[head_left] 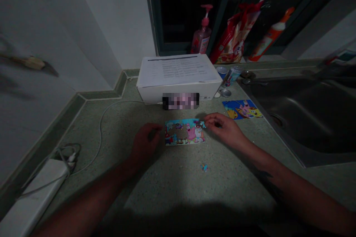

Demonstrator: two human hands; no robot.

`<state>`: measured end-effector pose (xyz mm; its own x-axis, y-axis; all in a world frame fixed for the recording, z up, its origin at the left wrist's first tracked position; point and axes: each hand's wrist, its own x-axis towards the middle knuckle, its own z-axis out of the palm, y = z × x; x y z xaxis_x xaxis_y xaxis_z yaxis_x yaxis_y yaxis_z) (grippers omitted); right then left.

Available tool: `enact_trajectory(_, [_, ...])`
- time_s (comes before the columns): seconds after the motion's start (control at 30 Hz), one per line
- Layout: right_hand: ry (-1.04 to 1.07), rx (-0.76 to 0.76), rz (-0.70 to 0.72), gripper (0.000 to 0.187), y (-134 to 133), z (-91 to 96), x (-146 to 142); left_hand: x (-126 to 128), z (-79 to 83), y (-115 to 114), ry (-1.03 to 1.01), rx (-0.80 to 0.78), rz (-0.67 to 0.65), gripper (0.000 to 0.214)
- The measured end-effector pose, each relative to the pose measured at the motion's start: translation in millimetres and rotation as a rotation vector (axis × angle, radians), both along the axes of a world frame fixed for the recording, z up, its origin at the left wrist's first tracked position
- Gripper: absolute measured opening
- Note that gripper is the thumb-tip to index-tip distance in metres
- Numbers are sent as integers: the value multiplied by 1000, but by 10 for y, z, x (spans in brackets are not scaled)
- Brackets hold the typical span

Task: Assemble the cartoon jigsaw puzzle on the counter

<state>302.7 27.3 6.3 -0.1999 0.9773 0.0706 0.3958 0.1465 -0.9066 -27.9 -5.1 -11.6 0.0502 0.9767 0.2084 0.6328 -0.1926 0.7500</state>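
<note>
A partly assembled jigsaw puzzle (190,135) with colourful cartoon figures lies flat on the counter, with the grey-green surface showing through a gap in its middle. At its upper right corner, my right hand (224,127) pinches a small light-blue puzzle piece (203,123) between thumb and fingertips. My left hand (146,140) rests beside the puzzle's left edge, fingers loosely bent and thumb apart, with nothing visible in it. A few loose puzzle pieces (204,167) lie together below the puzzle. To the right is a cartoon picture card (242,109).
Behind the puzzle stands a white box (152,93) with a printed sheet (178,69) on top. A metal sink (311,118) is at right, near a small tin (233,76). A pump bottle (201,39) stands by the window. A cable (100,129) and power strip (41,185) lie left.
</note>
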Motion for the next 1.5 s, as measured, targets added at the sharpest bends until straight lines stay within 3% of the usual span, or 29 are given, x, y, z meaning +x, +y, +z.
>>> enact_trajectory(0.2, [-30,23,67,22,-180,-12,-203,59,16,-62,69,151,-114,16])
enact_trajectory(0.47, [-25,55,200,5,-474,-15,-514,177,83,-240,158,280,-447,20])
enact_trajectory(0.63, [-25,-24,297,8,-603,-18,-614,217,67,-327,225,312,-638,25])
enact_trajectory(0.83, [17,-86,316,13,-645,-50,-646,247,23,-313,170,540,-650,22])
enact_trajectory(1.03, [45,-56,324,12,-636,-37,-632,279,66,-301,149,532,-631,18])
enact_trajectory(1.27, [-3,34,286,10,-606,-47,-612,241,37,-307,138,490,-449,17])
enact_trajectory(1.5, [-41,97,291,7,-601,-64,-619,248,57,-312,121,496,-460,16])
